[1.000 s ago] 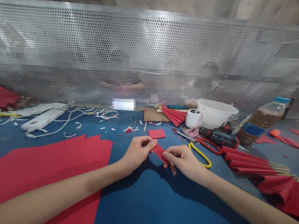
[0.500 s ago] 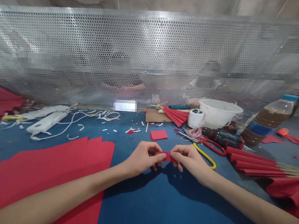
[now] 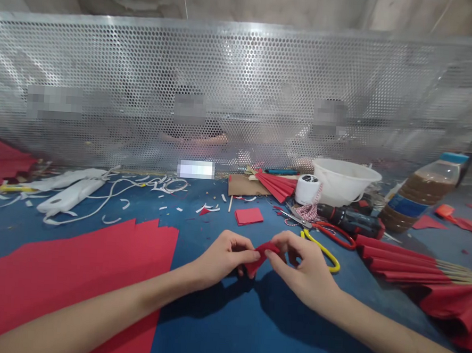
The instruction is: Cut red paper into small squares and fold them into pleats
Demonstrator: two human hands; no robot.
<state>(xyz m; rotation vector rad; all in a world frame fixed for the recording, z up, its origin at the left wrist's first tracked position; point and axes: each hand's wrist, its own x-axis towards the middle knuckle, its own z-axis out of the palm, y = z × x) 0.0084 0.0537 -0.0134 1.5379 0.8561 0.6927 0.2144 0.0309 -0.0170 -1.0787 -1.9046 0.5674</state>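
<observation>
Red paper stock: at the far left, a pleated bundle of red paper lies at the table's edge. Nearer, overlapping flat sheets of red paper lie unfolded on the blue work surface, under the left forearm.

White scraps: long white foam-like offcuts, thin white cord and small white trimmings lie beyond the sheets.

Hands: the left hand and right hand are together, both pinching a small, bent red paper strip between their fingers, held at the centre over the blue surface. Its folds are partly hidden by the fingers.

Cut piece: a small square stack of red paper lies beyond the hands, flat and unfolded.

Back row: a brown cardboard piece sits under a pleated red paper bundle, beside a white twine spool and a white plastic basin.

Tools: yellow-handled scissors and red-handled scissors lie just right of the right hand, near a black-and-red cordless drill.

Right side: a large pleated red paper fan with wooden sticks lies finished-looking, past a plastic bottle of brown liquid.
</observation>
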